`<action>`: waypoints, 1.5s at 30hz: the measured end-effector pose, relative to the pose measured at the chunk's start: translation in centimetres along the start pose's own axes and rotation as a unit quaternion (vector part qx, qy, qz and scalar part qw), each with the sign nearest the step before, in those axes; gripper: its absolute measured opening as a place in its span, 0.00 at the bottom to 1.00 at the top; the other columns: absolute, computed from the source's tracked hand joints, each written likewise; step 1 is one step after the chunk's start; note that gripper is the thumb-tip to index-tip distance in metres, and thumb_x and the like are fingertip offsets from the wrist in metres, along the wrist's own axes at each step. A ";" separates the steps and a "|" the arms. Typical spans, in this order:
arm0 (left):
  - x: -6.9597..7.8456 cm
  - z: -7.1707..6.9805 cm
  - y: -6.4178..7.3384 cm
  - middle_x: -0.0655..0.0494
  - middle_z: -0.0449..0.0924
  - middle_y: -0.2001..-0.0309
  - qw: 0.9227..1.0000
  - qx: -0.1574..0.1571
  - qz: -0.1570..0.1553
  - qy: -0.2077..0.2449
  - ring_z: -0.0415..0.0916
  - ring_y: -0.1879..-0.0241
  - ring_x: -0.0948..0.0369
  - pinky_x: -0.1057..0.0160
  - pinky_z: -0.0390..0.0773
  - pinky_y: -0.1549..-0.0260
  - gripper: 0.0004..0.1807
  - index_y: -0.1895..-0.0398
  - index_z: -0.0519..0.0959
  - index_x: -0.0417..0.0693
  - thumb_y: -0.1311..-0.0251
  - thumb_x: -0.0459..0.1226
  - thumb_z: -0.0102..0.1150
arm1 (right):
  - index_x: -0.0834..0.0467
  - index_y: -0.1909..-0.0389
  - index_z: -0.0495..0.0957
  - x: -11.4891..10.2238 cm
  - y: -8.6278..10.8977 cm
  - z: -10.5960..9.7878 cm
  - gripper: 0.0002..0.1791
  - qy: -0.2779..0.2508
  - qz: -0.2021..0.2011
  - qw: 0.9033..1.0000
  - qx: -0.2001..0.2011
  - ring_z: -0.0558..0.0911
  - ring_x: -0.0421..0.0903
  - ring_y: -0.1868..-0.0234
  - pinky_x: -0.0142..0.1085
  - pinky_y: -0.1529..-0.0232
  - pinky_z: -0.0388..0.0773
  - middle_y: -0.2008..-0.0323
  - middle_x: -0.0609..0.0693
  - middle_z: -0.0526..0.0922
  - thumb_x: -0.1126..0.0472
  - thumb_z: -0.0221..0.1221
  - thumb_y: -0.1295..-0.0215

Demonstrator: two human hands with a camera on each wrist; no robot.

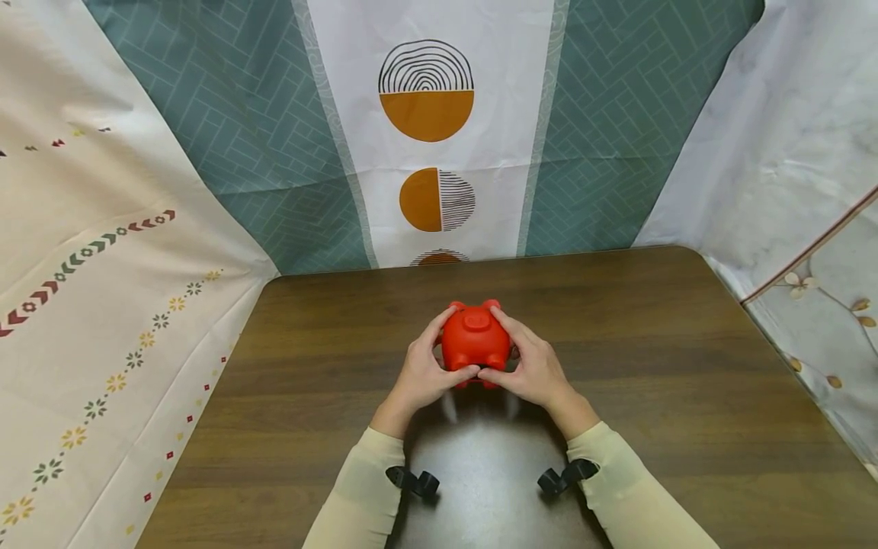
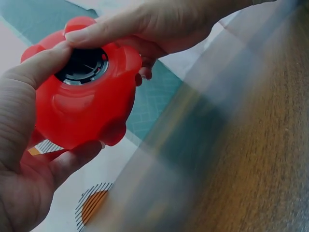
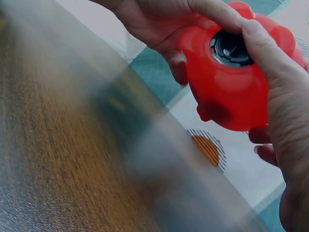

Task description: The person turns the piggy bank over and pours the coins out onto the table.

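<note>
A red piggy bank (image 1: 476, 341) is held between both hands above the table, its snout and ears facing up in the head view. My left hand (image 1: 427, 371) grips its left side, and my right hand (image 1: 536, 367) grips the right side. The two thumbs meet at the belly, over a round black plug (image 2: 87, 67) set in the underside. In the right wrist view the same black plug (image 3: 231, 49) shows partly covered by the thumbs. Stubby red feet stick out around it.
The brown wood-grain table (image 1: 329, 427) reaches to a patterned cloth (image 1: 274, 114) hanging behind it. Light printed cloths hang at the left and right sides. A black strap with a small camera (image 1: 414, 482) sits on each sleeved wrist.
</note>
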State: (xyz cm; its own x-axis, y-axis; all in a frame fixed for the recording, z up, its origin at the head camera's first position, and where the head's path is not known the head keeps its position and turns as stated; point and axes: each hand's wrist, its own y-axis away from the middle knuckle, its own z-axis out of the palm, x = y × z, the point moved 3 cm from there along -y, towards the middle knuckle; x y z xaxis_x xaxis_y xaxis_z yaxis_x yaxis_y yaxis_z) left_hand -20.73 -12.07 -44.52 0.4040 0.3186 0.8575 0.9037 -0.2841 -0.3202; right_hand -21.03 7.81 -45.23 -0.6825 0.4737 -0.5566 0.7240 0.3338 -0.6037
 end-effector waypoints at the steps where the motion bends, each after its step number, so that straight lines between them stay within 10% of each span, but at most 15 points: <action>1: 0.0 0.0 0.0 0.60 0.72 0.42 1.000 -0.003 -0.003 0.004 0.74 0.48 0.58 0.63 0.83 0.65 0.50 0.28 0.57 0.71 0.54 0.45 0.75 | 0.45 0.27 0.58 0.0 0.0 0.0 0.52 0.003 -0.004 1.000 0.004 0.81 0.44 0.60 0.39 0.65 0.82 0.40 0.51 0.74 0.42 0.72 0.53; 7: 0.4 0.1 0.0 0.59 0.71 0.41 0.999 -0.023 -0.009 0.031 0.73 0.47 0.57 0.62 0.83 0.66 0.50 0.27 0.55 0.70 0.52 0.45 0.74 | 0.48 0.28 0.60 0.2 0.1 -0.1 0.48 0.009 -0.012 1.000 0.018 0.77 0.51 0.45 0.50 0.51 0.79 0.39 0.53 0.74 0.31 0.62 0.48; 22: 0.7 0.6 0.0 0.58 0.63 0.34 0.998 -0.015 0.043 -0.053 0.72 0.47 0.57 0.57 0.80 0.54 0.50 0.25 0.52 0.62 0.48 0.49 0.70 | 0.54 0.31 0.65 0.3 0.3 0.1 0.46 -0.096 0.038 0.993 0.056 0.80 0.53 0.49 0.45 0.58 0.82 0.39 0.55 0.74 0.62 0.73 0.53; 34: 2.1 0.7 0.0 0.49 0.54 0.28 0.972 0.028 0.159 -0.173 0.61 0.34 0.52 0.50 0.74 0.45 0.56 0.26 0.55 0.53 0.59 0.49 0.77 | 0.63 0.33 0.64 -2.6 -0.7 -1.9 0.39 -0.105 0.071 0.989 0.072 0.82 0.57 0.56 0.51 0.58 0.82 0.45 0.63 0.77 0.69 0.67 0.48; 45: 2.3 1.3 0.1 0.46 0.48 0.26 0.961 0.006 0.172 -0.218 0.54 0.30 0.50 0.50 0.72 0.43 0.60 0.27 0.55 0.55 0.65 0.46 0.81 | 0.60 0.31 0.62 -3.0 -0.8 -2.3 0.37 -0.136 0.111 0.983 0.057 0.83 0.56 0.59 0.47 0.61 0.83 0.49 0.62 0.79 0.68 0.64 0.43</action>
State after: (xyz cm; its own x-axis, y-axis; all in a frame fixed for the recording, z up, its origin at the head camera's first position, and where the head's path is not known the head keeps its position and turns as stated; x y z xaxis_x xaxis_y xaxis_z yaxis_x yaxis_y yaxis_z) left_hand -19.52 -10.14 -43.08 0.6977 0.5573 0.4501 0.7065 -0.4315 -0.5610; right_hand -19.35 8.02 -41.79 -0.5221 0.2831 -0.8045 0.8525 0.1464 -0.5018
